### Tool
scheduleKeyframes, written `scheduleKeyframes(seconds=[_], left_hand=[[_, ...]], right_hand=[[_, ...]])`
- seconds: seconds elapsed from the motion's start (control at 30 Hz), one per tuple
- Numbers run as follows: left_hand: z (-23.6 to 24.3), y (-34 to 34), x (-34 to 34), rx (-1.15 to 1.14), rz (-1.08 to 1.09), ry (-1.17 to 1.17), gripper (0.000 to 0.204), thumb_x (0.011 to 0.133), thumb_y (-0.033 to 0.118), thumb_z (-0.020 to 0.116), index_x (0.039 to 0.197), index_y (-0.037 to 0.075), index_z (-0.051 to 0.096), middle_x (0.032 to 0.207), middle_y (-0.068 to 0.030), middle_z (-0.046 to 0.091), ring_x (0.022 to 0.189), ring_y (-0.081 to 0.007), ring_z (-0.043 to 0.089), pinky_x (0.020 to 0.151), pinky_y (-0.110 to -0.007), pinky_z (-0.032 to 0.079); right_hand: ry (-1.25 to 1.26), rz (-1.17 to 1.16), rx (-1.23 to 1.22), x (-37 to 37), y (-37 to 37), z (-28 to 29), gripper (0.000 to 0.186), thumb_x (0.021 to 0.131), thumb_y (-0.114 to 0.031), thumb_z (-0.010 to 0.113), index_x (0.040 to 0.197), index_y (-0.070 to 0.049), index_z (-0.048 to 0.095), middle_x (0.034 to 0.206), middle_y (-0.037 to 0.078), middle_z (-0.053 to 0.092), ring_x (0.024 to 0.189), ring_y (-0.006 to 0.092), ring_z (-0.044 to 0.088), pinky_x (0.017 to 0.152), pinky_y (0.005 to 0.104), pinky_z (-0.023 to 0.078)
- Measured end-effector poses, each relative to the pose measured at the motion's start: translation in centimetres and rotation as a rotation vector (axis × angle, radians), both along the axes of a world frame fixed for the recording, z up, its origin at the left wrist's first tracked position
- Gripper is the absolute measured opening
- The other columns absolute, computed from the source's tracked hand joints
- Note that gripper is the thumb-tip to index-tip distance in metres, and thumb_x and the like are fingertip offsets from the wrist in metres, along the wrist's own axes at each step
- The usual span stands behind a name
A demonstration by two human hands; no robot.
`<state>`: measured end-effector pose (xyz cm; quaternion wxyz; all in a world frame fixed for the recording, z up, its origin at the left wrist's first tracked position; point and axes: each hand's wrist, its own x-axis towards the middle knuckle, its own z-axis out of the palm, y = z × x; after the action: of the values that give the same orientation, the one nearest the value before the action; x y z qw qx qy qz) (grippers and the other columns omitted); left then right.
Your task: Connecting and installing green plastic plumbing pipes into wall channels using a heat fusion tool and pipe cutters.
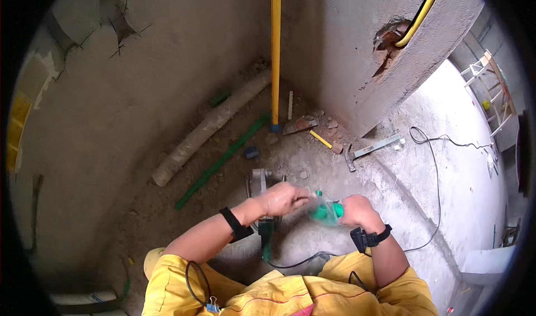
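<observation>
A clear plastic bag with green pipe fittings in it hangs between my hands. My right hand is closed round the bag's right side. My left hand is closed at the bag's other edge, its fingertips pinched and slightly blurred; whether a fitting is between them I cannot tell. Under my left forearm, partly hidden, stands a corded tool with a dark green grip and a metal head.
A yellow pipe rises in the wall corner. On the dusty floor lie a green pipe, a thick grey pipe, a blue fitting, a yellow-handled tool and a hammer. A black cord loops at right.
</observation>
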<state>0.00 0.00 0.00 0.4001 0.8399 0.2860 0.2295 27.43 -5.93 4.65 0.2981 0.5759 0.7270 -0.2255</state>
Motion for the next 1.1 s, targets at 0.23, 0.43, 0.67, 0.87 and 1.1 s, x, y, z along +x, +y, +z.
scheduleKeyframes(seconds=[0.23, 0.43, 0.67, 0.87, 1.1], left_hand=[[-9.2, 3.4, -16.0, -0.33, 0.927, 0.385, 0.039, 0.094, 0.013, 0.055, 0.131, 0.004, 0.054, 0.115, -0.0215, 0.065, 0.105, -0.035, 0.063, 0.091, -0.04, 0.05], [-17.5, -1.7, -24.0, -0.105, 1.063, 0.791, 0.032, 0.098, 0.01, 0.047, 0.125, -0.003, 0.056, 0.123, -0.0237, 0.058, 0.112, -0.0354, 0.059, 0.097, -0.043, 0.047], [-13.6, -0.8, -21.6, -0.348, 1.047, 0.647, 0.042, 0.093, 0.016, 0.055, 0.133, 0.001, 0.052, 0.133, -0.0231, 0.052, 0.122, -0.0367, 0.053, 0.102, -0.044, 0.043], [-4.4, 0.6, -25.3, -0.37, 0.82, 0.798, 0.064, 0.084, 0.052, 0.064, 0.125, 0.003, 0.06, 0.128, -0.0235, 0.057, 0.12, -0.0385, 0.054, 0.102, -0.046, 0.042], [9.3, -3.2, -27.9, -0.17, 0.861, 0.935, 0.063, 0.083, 0.063, 0.061, 0.102, 0.003, 0.069, 0.112, -0.0219, 0.065, 0.105, -0.0347, 0.063, 0.085, -0.047, 0.049]], right_hand=[[-0.205, -0.422, 0.131, 6.3, -0.2, -7.4, 0.032, 0.07, -0.025, 0.067, 0.094, -0.006, 0.074, 0.1, 0.018, 0.071, 0.096, 0.0326, 0.068, 0.083, 0.0398, 0.054], [-0.03, -0.828, 0.52, 5.3, -1.4, -7.2, 0.053, 0.068, -0.041, 0.072, 0.094, 0.006, 0.071, 0.099, 0.028, 0.068, 0.099, 0.0381, 0.066, 0.086, 0.0416, 0.053], [0.229, -1.185, 0.623, 7.7, 0.0, -7.6, 0.054, 0.071, -0.038, 0.071, 0.092, 0.012, 0.068, 0.093, 0.031, 0.068, 0.094, 0.0413, 0.067, 0.083, 0.0439, 0.052], [0.384, -1.146, 0.817, 8.7, 3.2, -3.3, 0.043, 0.075, -0.032, 0.07, 0.091, 0.008, 0.068, 0.094, 0.029, 0.067, 0.09, 0.0416, 0.067, 0.08, 0.0452, 0.052], [1.629, -1.009, 0.384, -1.5, 6.0, -2.0, 0.029, 0.078, -0.001, 0.071, 0.104, -0.001, 0.057, 0.085, 0.01, 0.065, 0.068, 0.0174, 0.065, 0.06, 0.0317, 0.056]])
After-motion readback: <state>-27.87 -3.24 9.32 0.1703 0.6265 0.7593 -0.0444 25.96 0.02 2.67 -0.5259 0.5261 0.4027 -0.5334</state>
